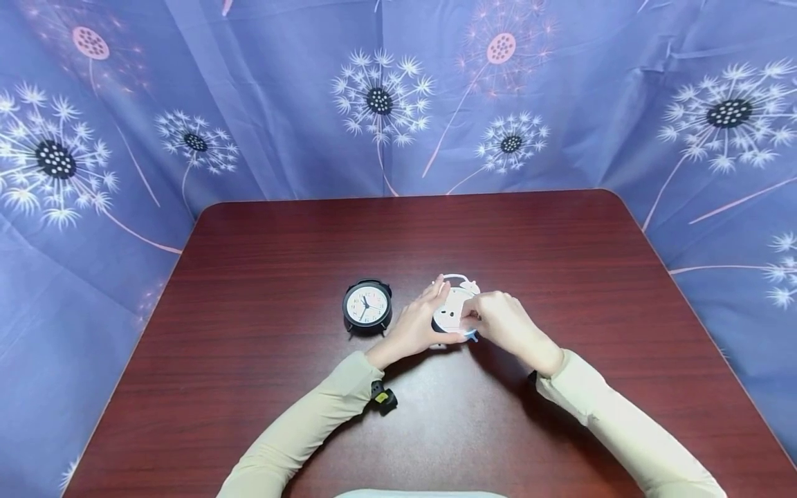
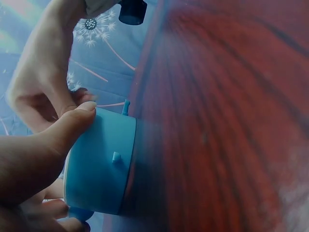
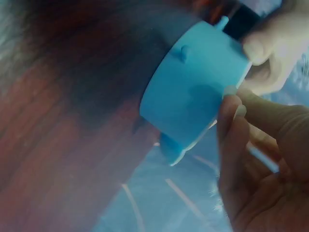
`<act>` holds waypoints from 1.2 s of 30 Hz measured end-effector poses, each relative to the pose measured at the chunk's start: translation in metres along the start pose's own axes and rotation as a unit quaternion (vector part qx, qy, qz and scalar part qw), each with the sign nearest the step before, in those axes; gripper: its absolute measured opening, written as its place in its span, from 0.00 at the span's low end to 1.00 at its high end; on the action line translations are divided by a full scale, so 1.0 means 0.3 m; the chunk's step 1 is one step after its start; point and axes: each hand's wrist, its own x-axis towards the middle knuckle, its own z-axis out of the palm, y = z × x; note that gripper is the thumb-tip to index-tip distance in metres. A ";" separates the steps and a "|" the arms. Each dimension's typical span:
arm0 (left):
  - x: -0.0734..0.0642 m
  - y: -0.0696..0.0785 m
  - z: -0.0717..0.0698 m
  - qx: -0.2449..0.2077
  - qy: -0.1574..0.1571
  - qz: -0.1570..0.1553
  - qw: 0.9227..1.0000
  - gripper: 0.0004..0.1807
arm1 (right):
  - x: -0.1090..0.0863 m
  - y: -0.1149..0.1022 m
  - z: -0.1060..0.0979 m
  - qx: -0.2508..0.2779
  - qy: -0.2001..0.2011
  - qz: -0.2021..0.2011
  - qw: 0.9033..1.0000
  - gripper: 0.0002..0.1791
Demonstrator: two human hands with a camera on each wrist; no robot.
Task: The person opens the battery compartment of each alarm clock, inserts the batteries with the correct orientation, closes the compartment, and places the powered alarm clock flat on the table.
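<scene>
A light-blue alarm clock (image 1: 445,319) with a pale back lies on the table, its back turned up and its bell-like parts and handle pointing away from me. My left hand (image 1: 418,322) holds it from the left, thumb along the near rim and fingers toward the handle. The left wrist view shows the blue side of the clock (image 2: 99,169) with the thumb at its edge. My right hand (image 1: 506,324) has its fingertips bunched at the right part of the back. In the right wrist view, right fingers (image 3: 231,116) pinch at the back's edge; the exact part is hidden.
A black alarm clock (image 1: 367,306) with a white dial faces up toward me, left of my left hand. Both stand on a dark red wooden table (image 1: 280,242). Blue dandelion-patterned cloth (image 1: 286,83) hangs behind and beside it. A pale edge (image 1: 420,494) shows at the bottom.
</scene>
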 end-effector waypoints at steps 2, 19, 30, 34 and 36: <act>0.000 -0.001 -0.001 -0.004 0.001 -0.001 1.000 0.56 | 0.015 0.020 -0.003 0.044 -0.024 0.046 0.998 0.09; 0.001 -0.006 0.007 -0.010 0.002 -0.001 1.000 0.55 | -0.002 0.076 0.045 0.121 0.007 -0.008 0.993 0.10; 0.006 -0.004 0.005 0.000 0.001 -0.003 1.000 0.56 | -0.023 0.056 0.003 0.130 -0.009 0.036 0.991 0.06; 0.002 -0.005 0.001 0.001 -0.001 -0.004 1.000 0.56 | -0.024 0.050 -0.003 0.122 0.002 0.035 0.992 0.06; 0.002 -0.007 -0.001 0.002 -0.002 -0.002 1.000 0.56 | -0.025 0.047 -0.001 0.109 0.018 0.025 0.994 0.06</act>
